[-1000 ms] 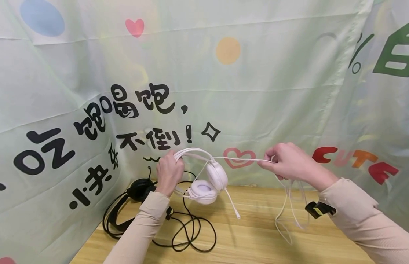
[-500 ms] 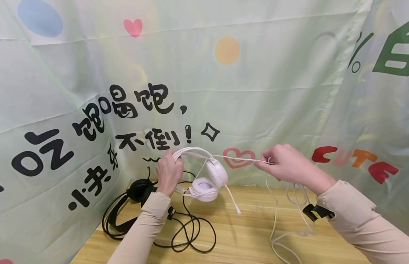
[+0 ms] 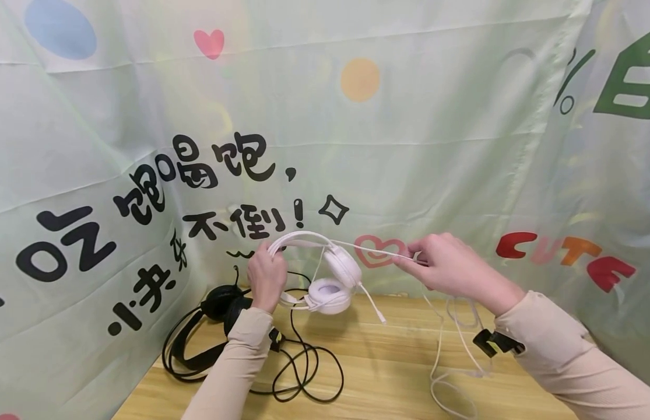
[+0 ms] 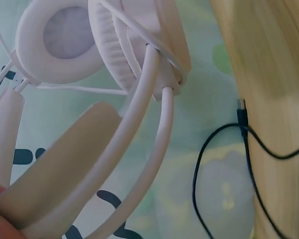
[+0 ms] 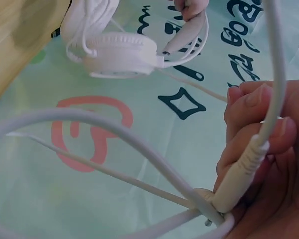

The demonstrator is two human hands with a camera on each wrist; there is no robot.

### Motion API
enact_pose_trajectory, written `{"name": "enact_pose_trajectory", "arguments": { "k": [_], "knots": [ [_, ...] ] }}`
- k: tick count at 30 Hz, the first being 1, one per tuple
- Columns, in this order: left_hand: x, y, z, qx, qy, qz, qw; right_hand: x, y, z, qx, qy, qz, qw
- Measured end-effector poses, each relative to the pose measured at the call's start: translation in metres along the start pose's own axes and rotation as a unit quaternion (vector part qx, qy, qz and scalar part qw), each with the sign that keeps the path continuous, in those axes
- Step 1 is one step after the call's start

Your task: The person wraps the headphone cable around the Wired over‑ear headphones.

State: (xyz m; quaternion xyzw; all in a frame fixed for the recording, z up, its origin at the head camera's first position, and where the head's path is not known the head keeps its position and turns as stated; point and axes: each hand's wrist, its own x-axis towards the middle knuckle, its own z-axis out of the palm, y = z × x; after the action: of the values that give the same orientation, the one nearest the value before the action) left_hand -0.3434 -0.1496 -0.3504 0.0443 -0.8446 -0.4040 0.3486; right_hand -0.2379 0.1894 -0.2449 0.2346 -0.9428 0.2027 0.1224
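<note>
A white headset is held up above the table by my left hand, which grips its headband. Its thin microphone boom points down to the right. Strands of white cable cross the ear cups. From the headset, a white cable runs taut to my right hand, which pinches it between thumb and fingers. In the right wrist view, a white connector and cable loops lie against the fingers of that hand. More white cable hangs below it down to the table.
A black headset lies at the left, partly behind my left arm. Its black cable coils over the wooden table. A printed cloth hangs behind and to the sides.
My right hand has shifted a little left and the cable span is shorter. The hanging white loops have loosened and dropped toward the table. The white headset has turned and risen slightly.
</note>
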Motion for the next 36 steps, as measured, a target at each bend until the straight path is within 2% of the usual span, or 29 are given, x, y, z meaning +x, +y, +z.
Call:
{"name": "enact_pose_trajectory", "arguments": {
  "k": [4, 8, 11, 20, 28, 36],
  "knots": [
    [0.001, -0.002, 0.001, -0.020, 0.014, -0.029, 0.9993, 0.000, -0.004, 0.003, 0.000, 0.000, -0.008, 1.0000],
    [0.001, -0.002, 0.003, -0.039, 0.013, -0.063, 0.9972, -0.001, -0.006, 0.007, -0.002, 0.009, -0.023, 0.9997],
    [0.001, -0.003, 0.006, -0.045, 0.014, -0.077, 0.9959, -0.002, -0.007, 0.009, 0.008, 0.012, -0.033, 0.9994],
    [-0.003, -0.005, 0.014, -0.045, 0.028, -0.083, 0.9951, -0.003, -0.015, 0.013, 0.036, -0.002, -0.041, 0.9985],
    [-0.008, -0.003, 0.018, -0.054, 0.032, -0.099, 0.9932, -0.004, -0.028, 0.020, 0.051, -0.012, -0.055, 0.9971],
    [-0.010, 0.002, 0.028, -0.060, 0.043, -0.103, 0.9919, -0.005, -0.042, 0.028, 0.063, -0.027, -0.062, 0.9957]
  ]
}}
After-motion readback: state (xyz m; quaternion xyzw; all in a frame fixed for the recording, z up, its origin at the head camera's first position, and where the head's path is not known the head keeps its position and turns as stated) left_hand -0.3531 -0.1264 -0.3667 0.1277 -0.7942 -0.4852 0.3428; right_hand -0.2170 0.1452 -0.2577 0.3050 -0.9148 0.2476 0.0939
